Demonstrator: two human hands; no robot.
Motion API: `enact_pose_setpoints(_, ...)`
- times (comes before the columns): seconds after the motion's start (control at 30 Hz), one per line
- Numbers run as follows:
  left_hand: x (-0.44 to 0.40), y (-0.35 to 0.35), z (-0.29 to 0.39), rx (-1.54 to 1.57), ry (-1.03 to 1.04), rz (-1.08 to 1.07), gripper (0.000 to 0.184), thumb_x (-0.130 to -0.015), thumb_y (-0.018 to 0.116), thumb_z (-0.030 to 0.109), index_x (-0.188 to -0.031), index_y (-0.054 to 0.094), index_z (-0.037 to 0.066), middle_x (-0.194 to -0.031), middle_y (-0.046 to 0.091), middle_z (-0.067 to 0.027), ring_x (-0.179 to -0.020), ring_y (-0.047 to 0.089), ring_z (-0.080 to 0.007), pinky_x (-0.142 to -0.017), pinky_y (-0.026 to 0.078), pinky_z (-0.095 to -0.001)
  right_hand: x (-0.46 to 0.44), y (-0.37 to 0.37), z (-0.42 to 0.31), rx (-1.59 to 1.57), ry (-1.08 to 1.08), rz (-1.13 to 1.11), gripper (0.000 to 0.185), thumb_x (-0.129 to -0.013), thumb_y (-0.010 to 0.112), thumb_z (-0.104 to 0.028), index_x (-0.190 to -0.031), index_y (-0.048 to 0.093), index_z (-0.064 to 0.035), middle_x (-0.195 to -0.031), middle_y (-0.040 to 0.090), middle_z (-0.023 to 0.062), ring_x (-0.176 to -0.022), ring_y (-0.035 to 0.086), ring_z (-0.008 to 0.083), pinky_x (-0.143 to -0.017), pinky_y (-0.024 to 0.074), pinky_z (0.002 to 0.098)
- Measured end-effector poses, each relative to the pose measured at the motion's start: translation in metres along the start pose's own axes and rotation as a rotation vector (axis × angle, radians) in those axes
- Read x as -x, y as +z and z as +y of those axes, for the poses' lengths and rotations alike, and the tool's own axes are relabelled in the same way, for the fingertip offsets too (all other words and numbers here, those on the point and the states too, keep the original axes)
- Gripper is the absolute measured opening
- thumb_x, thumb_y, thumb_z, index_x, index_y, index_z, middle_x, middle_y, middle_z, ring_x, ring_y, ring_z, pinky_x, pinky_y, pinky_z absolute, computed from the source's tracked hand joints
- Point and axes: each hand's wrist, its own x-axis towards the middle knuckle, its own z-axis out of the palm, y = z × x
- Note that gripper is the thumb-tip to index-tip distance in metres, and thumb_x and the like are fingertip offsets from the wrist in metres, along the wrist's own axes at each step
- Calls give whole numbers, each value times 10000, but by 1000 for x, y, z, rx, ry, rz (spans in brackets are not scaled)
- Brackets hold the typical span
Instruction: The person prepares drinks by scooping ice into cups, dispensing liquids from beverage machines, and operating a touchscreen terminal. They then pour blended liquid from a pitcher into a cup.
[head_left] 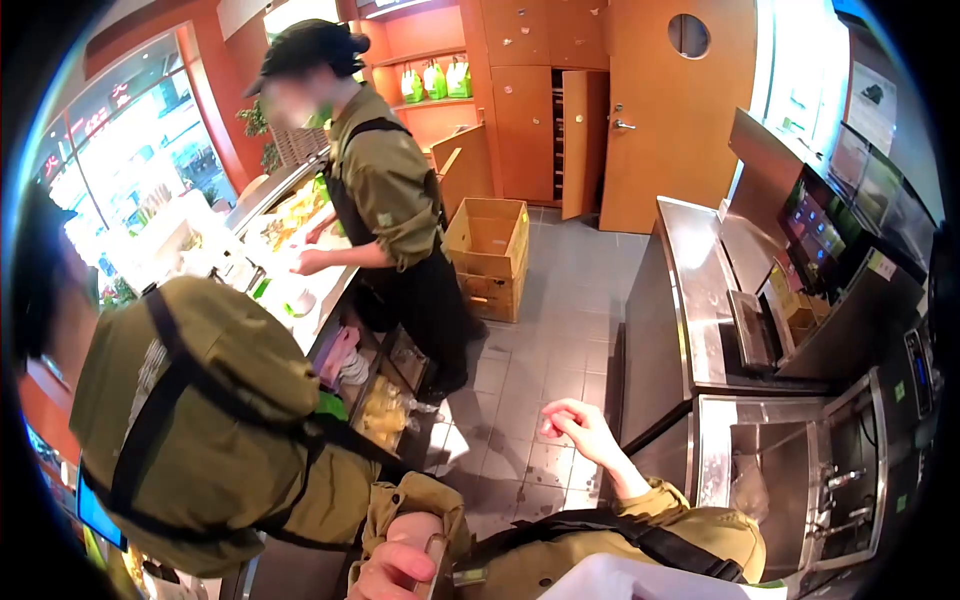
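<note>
While the wearer's right hand (582, 434) is held out above the grey tiled floor (545, 355), its fingers are loosely bent and its grip is left open. Just to its right are set a brushed-steel worktop (700, 265) and, nearer the viewer, a rectangular steel sink (712, 470), in which a crumpled translucent bag (750, 490) is seen near paired metal taps (835, 492). At the lower edge, a second bare hand (392, 572) is shown below a rolled olive cuff (385, 515), beside a narrow grey-edged object (435, 565); whether this is the wearer's left hand or a co-worker's cannot be told, nor can the state of its grip. A smooth whitish panel (650, 582) is cut off by the same edge.

At left, much of the view is filled by a co-worker in an olive shirt crossed by black straps (205, 400). Farther off, a brightly lit long worktop (322, 303) is attended by a person in a black cap and dark apron (390, 195), whose hands (314, 258) are held over it. Behind this person, yellow-brown open-topped crates (487, 285) are stacked on the tiles, before an orange-brown door with a round window (675, 140).
</note>
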Motion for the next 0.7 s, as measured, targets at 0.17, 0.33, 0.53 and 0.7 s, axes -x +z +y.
enact_pose_setpoints(0.17,14,-32,-112,198,187,-267,409,-874,396,470,-1280,364,442,-1316,375,-98,-1066,438,-268,-858,301,-499,-49,-46,15,-20,63,65,164,-871,471,-60,-969,551,45,-774,604,89,-724,586,143,-669,475,254)
enact_pose_setpoints(0.33,11,-47,-189,21,93,-85,408,-885,390,436,-1292,359,427,-1316,360,-116,-1057,436,-269,-880,286,-510,-143,-84,29,87,44,-24,163,-873,461,-58,-972,550,36,-782,612,90,-706,574,131,-669,471,248)
enact_pose_setpoints(0.53,-14,-100,-316,95,302,-83,388,-890,386,415,-1276,360,376,-1301,372,-112,-1110,419,-273,-911,263,-519,-278,-97,-14,236,-9,-67,171,-881,446,-67,-989,541,25,-771,612,82,-717,563,114,-675,467,243)
enact_pose_setpoints(0.7,-34,-101,-396,211,136,121,309,-890,416,323,-1145,447,151,-1188,452,-10,-1057,439,-193,-881,274,-451,-356,-135,-18,213,22,-36,174,-867,465,-85,-994,533,13,-760,622,69,-682,563,102,-655,466,239)
